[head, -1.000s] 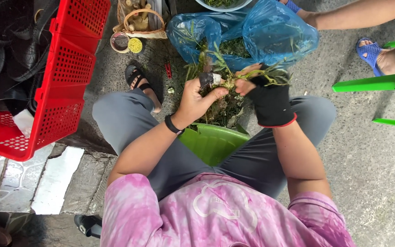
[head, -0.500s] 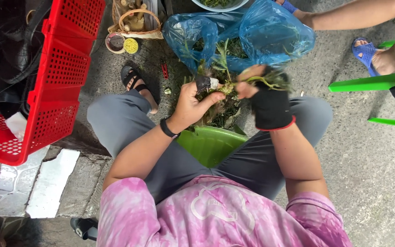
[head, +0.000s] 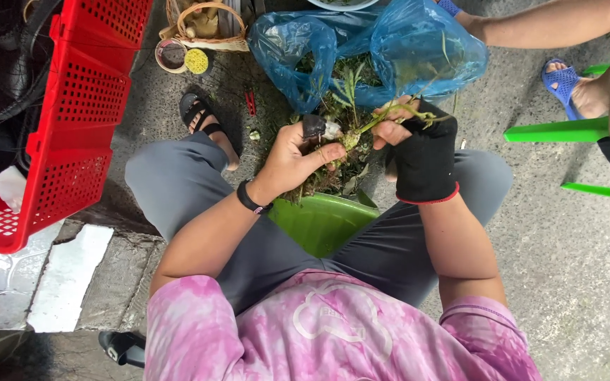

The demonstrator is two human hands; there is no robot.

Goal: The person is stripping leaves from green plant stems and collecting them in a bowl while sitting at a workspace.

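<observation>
Hands raised slightly; green stalk (head: 383, 118) gripped between both hands.

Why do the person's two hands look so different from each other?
The left hand is bare, with only a black band at the wrist; the right hand wears a black fingerless glove with a red cuff. The left hand grips a small dark tool; the right hand pinches a green plant stem. Both hands meet over the pile of greens by the blue plastic bag.

Left hand (head: 292, 156) grips dark tool (head: 314, 127); gloved right hand (head: 418, 144) holds green stem (head: 383, 116).
</observation>
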